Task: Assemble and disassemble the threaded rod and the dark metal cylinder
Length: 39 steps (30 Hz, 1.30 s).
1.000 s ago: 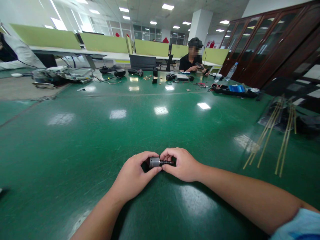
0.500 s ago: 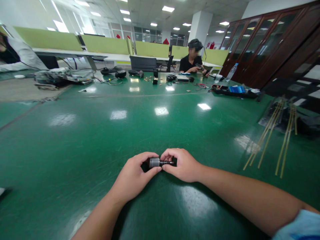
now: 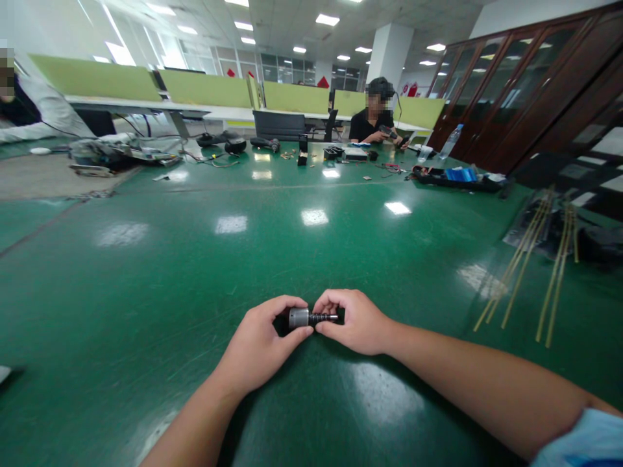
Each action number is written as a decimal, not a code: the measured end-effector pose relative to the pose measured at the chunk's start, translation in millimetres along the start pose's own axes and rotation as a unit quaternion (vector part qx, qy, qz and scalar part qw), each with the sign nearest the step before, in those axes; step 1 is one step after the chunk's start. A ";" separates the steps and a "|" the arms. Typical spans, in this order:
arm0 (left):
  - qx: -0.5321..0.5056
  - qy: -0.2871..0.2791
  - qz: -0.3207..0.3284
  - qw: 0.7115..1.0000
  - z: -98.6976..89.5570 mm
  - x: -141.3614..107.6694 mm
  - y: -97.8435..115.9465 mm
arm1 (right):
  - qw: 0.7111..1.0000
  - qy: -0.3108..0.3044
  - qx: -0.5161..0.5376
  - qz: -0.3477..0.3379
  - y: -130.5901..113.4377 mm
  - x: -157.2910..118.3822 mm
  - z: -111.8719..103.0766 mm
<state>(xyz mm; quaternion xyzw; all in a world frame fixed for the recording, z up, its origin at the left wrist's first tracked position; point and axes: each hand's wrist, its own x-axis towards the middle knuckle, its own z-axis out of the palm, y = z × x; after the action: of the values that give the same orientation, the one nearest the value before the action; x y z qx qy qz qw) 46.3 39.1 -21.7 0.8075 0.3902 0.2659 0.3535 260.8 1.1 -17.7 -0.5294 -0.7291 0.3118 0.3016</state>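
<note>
A small metal part with a grey cylinder and a thin dark ringed shaft (image 3: 298,317) lies level just above or on the green tabletop (image 3: 272,259); which of the two I cannot tell. My left hand (image 3: 260,340) curls round the cylinder end, thumb below and fingers above. Around the shaft end on the right closes my right hand (image 3: 353,321), its thumb below the shaft and its fingers above. Both thumb tips are near each other at the part's middle.
Thin yellowish sticks (image 3: 518,263) lie at the right. Across the table stand a bottle (image 3: 451,141), a black tray with blue items (image 3: 460,176) and electronic parts. A person (image 3: 374,120) sits opposite; another is at the far left.
The metal part has shifted or turned slightly between my hands, and its cylinder sits a little farther left. My hands have hardly moved.
</note>
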 end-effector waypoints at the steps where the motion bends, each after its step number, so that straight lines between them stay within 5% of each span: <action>1: -0.001 0.002 0.001 1.000 0.0 0.1 0.0 | 1.000 0.001 0.000 0.000 -0.2 0.0 0.0; 39: -0.010 0.011 -0.006 1.000 -0.6 -0.8 0.5 | 1.000 0.005 -0.004 -0.005 0.3 -1.3 -0.9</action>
<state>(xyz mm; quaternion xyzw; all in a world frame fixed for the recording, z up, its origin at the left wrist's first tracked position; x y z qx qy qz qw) 45.7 38.4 -21.1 0.7986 0.3961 0.2765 0.3591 262.0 0.0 -17.4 -0.5287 -0.7312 0.3050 0.3047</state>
